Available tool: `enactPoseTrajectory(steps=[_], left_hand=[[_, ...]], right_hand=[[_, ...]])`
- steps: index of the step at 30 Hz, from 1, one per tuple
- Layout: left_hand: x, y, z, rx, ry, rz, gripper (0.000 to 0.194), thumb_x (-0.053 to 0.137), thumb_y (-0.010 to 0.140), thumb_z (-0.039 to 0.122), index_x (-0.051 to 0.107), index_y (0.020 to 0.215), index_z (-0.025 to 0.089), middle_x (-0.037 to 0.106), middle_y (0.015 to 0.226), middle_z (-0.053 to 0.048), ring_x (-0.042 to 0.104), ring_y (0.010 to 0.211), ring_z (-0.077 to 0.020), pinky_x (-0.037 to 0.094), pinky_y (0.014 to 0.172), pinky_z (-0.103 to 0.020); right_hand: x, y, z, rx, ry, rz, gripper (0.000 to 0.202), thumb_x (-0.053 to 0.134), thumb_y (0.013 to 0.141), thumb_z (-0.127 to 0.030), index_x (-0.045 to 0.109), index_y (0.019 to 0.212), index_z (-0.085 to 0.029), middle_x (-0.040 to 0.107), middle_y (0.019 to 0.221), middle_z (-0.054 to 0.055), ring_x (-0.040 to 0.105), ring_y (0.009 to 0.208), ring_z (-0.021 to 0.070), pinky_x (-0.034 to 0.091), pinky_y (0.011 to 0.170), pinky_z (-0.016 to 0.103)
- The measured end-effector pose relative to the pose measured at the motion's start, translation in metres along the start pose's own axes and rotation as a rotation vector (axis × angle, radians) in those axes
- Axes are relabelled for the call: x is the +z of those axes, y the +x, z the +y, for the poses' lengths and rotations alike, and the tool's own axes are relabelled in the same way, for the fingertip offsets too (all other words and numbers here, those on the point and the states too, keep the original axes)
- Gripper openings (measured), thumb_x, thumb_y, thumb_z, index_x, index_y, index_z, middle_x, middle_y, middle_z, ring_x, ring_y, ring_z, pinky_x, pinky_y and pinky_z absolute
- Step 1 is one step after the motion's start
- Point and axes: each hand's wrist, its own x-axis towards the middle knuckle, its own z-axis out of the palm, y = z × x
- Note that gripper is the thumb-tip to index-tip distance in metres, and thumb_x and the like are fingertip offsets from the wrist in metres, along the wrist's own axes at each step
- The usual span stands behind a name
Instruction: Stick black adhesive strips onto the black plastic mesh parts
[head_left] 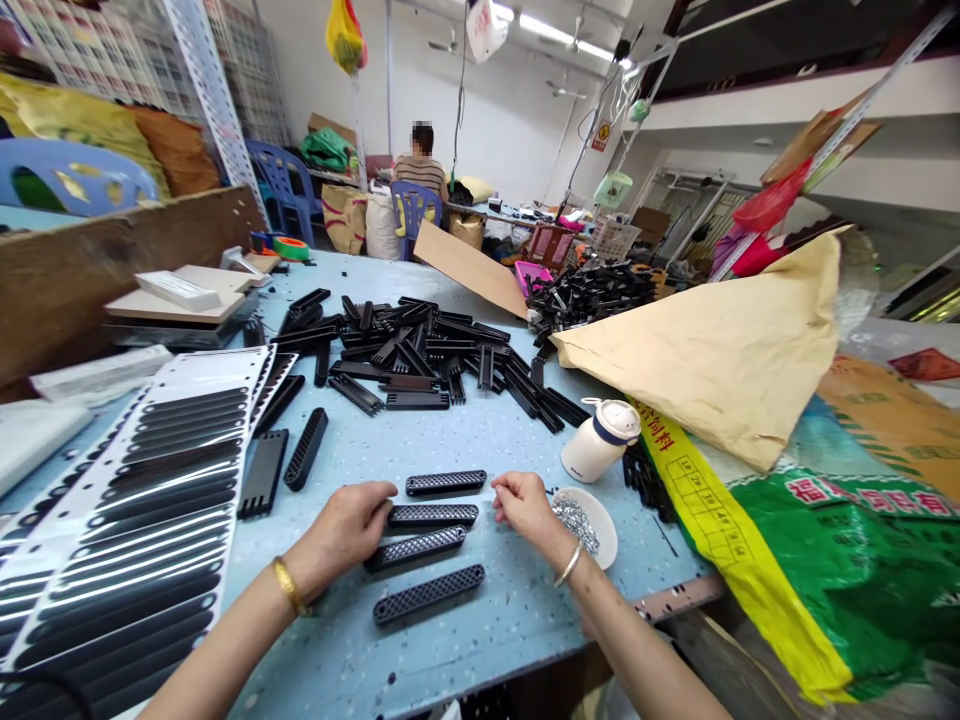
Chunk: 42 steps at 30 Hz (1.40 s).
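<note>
Several black plastic bars with a diamond-mesh face lie in a loose stack of rows in front of me. My left hand [352,522] is closed at the left ends of the middle ones, its fingers on a mesh bar [433,515]. Just off the right ends is my right hand [523,508], thumb and fingertips pinched together; whatever is between them is too small to make out. Above and below lie a far mesh bar [446,483] and a near mesh bar [429,594]. A white bowl [609,540] of small shiny metal pieces [576,525] stands beside my right wrist.
A pile of black plastic parts [412,345] covers the table's middle. A cream lidded cup [600,440] stands behind the bowl. Sheets of black strips [172,440] lie left. Brown paper [712,340] and a green-yellow sack [840,560] lie right. A person [420,165] sits far back.
</note>
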Motion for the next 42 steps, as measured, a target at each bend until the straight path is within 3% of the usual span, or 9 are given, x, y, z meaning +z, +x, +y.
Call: enactPoseTrajectory(steps=[4, 8, 14, 18, 22, 28, 33, 39, 42], left_hand=[[-0.003, -0.002, 0.000, -0.048, 0.031, 0.027, 0.036, 0.038, 0.088, 0.032, 0.067, 0.100, 0.017, 0.073, 0.083, -0.010, 0.067, 0.078, -0.0248, 0.045, 0.073, -0.032], [0.004, 0.000, 0.008, -0.024, 0.028, -0.042, 0.021, 0.052, 0.078, 0.032, 0.069, 0.076, 0.020, 0.069, 0.065, -0.006, 0.065, 0.067, -0.0240, 0.042, 0.064, -0.030], [0.014, -0.009, 0.012, -0.139, -0.065, 0.059, 0.033, 0.040, 0.087, 0.038, 0.063, 0.070, 0.020, 0.064, 0.059, -0.001, 0.061, 0.059, -0.0181, 0.040, 0.057, -0.025], [0.022, -0.015, 0.007, -0.256, -0.081, 0.171, 0.020, 0.043, 0.082, 0.032, 0.056, 0.073, 0.019, 0.065, 0.065, -0.003, 0.062, 0.062, -0.0183, 0.042, 0.058, -0.025], [0.027, -0.016, 0.008, -0.210, -0.057, 0.177, 0.008, 0.048, 0.075, 0.024, 0.055, 0.078, 0.020, 0.068, 0.070, -0.003, 0.065, 0.068, -0.0208, 0.043, 0.063, -0.028], [0.007, -0.035, -0.002, -0.083, -0.059, 0.184, 0.020, 0.043, 0.080, 0.028, 0.062, 0.084, 0.022, 0.073, 0.084, -0.008, 0.068, 0.080, -0.0232, 0.046, 0.073, -0.030], [-0.012, -0.069, -0.021, -0.324, 0.019, 0.269, 0.027, 0.059, 0.072, 0.040, 0.063, 0.090, 0.021, 0.067, 0.073, -0.005, 0.064, 0.070, -0.0263, 0.043, 0.065, -0.032], [-0.012, -0.085, -0.029, -0.447, -0.190, 0.238, 0.024, 0.056, 0.070, 0.035, 0.064, 0.085, 0.018, 0.065, 0.067, -0.003, 0.063, 0.066, -0.0225, 0.044, 0.063, -0.030], [-0.023, -0.091, -0.024, -0.423, -0.520, 0.208, 0.031, 0.058, 0.074, 0.042, 0.065, 0.089, 0.015, 0.069, 0.077, -0.005, 0.063, 0.070, -0.0201, 0.047, 0.063, -0.028]], right_hand=[[0.011, -0.001, -0.003, -0.037, -0.001, -0.010, 0.026, 0.057, 0.080, -0.028, 0.061, 0.056, -0.017, 0.056, 0.045, -0.002, 0.052, 0.036, 0.0119, 0.035, 0.037, 0.020], [0.029, -0.008, -0.004, -0.062, 0.024, -0.070, 0.036, 0.057, 0.079, -0.033, 0.055, 0.046, -0.019, 0.050, 0.036, -0.002, 0.047, 0.028, 0.0131, 0.028, 0.031, 0.021], [0.034, -0.017, -0.004, -0.156, 0.117, 0.088, 0.003, 0.064, 0.067, -0.019, 0.064, 0.068, -0.016, 0.063, 0.055, 0.000, 0.062, 0.051, 0.0167, 0.046, 0.046, 0.023], [0.039, -0.022, -0.005, -0.238, 0.137, 0.174, 0.027, 0.061, 0.067, -0.013, 0.065, 0.094, -0.014, 0.069, 0.074, 0.004, 0.067, 0.066, 0.0186, 0.055, 0.061, 0.027], [0.042, -0.026, -0.001, -0.360, 0.034, 0.235, 0.043, 0.055, 0.065, -0.005, 0.067, 0.106, -0.015, 0.071, 0.088, 0.009, 0.067, 0.081, 0.0231, 0.055, 0.077, 0.036], [0.021, -0.031, 0.004, -0.452, -0.089, 0.253, 0.033, 0.054, 0.071, -0.007, 0.071, 0.098, -0.016, 0.069, 0.085, 0.009, 0.065, 0.076, 0.0224, 0.053, 0.069, 0.033], [0.006, -0.040, -0.009, -0.486, -0.078, 0.275, 0.018, 0.052, 0.086, -0.019, 0.070, 0.090, -0.016, 0.066, 0.079, 0.007, 0.062, 0.069, 0.0193, 0.050, 0.062, 0.029], [0.024, -0.054, -0.033, -0.654, -0.049, 0.187, 0.019, 0.052, 0.089, -0.020, 0.069, 0.083, -0.017, 0.063, 0.068, 0.004, 0.058, 0.058, 0.0157, 0.047, 0.055, 0.026], [0.028, -0.062, -0.041, -0.685, -0.067, 0.186, 0.020, 0.051, 0.089, -0.019, 0.070, 0.083, -0.017, 0.063, 0.067, 0.004, 0.058, 0.058, 0.0162, 0.048, 0.055, 0.027]])
